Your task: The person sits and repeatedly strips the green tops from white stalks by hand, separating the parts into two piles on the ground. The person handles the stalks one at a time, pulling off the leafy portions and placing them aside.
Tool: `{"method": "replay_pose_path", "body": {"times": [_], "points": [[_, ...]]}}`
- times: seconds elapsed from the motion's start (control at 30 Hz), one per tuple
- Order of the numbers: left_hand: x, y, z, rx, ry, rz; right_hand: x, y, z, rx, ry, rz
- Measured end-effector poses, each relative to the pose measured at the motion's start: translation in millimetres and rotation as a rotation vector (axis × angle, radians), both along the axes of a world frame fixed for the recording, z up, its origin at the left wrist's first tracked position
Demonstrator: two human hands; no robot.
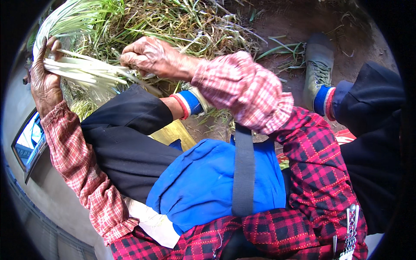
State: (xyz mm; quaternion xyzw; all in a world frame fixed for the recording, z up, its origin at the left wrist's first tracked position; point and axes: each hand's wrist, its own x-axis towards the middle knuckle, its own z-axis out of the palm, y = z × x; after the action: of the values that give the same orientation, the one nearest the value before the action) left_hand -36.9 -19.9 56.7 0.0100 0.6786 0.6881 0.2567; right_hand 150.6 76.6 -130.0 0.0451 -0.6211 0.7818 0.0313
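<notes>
My left hand is closed around a bundle of long green stalks with pale lower ends, at the upper left. The leafy part arches up above the hand, and the pale ends point right. My right hand is just to the right of these ends, its fingers curled with the tips pinched together. A blurred pale strip shows below its fingers; whether the hand holds it cannot be told.
A heap of cut green and dry stalks lies on the bare ground beyond my hands. A shoe of mine stands at the right. Yellow material lies between my legs, and a framed window is in the wall at the left.
</notes>
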Motion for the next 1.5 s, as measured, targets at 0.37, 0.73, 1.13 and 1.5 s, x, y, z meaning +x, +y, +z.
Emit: {"method": "replay_pose_path", "body": {"times": [0.37, 0.73, 1.13, 1.5], "points": [[-27, -17, -18, 0.024, -0.057, -0.11, 3, -28, 11, 0.03, 0.068, -0.109], [-21, -19, -14, -0.092, -0.081, -0.094, 2, 8, -23, -0.385, -0.184, -0.119], [43, 12, -71, -0.175, -0.316, -0.118, -25, -8, -13, 0.221, 0.119, -0.192], [-2, -11, -27, 0.115, -0.194, 0.156, -30, 54, -150, 0.836, -0.35, -0.534]]}}
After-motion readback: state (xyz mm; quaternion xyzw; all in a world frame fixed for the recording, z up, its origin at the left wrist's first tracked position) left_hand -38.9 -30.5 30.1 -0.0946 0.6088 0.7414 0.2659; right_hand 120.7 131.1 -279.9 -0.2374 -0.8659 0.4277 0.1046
